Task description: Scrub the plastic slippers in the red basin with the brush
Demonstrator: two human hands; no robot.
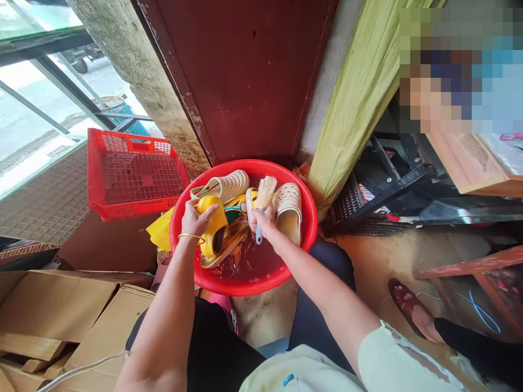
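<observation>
My left hand (196, 219) is closed around a yellow clog (216, 226) above the near left of a round red basin (261, 287). In my right hand (265, 219) is a scrubbing brush (267, 190) with pale bristles up and a grey-blue handle pointing down. Reddish-looking water fills part of the basin. A cream clog (231, 185) leans at its back left, and a holed cream clog (288, 209) stands at the right, close to my right hand. Between my hands lie more yellow and green footwear, partly hidden. A brown-soled shoe (229, 247) sits below the yellow clog.
A red plastic crate (137, 174) stands left of the basin, with cardboard boxes (61, 305) nearer me. Behind is a dark red door (245, 81). A green-yellow cloth (351, 98) hangs at the right. Another person's sandalled foot (408, 307) is at the lower right, near a wooden stool (469, 267).
</observation>
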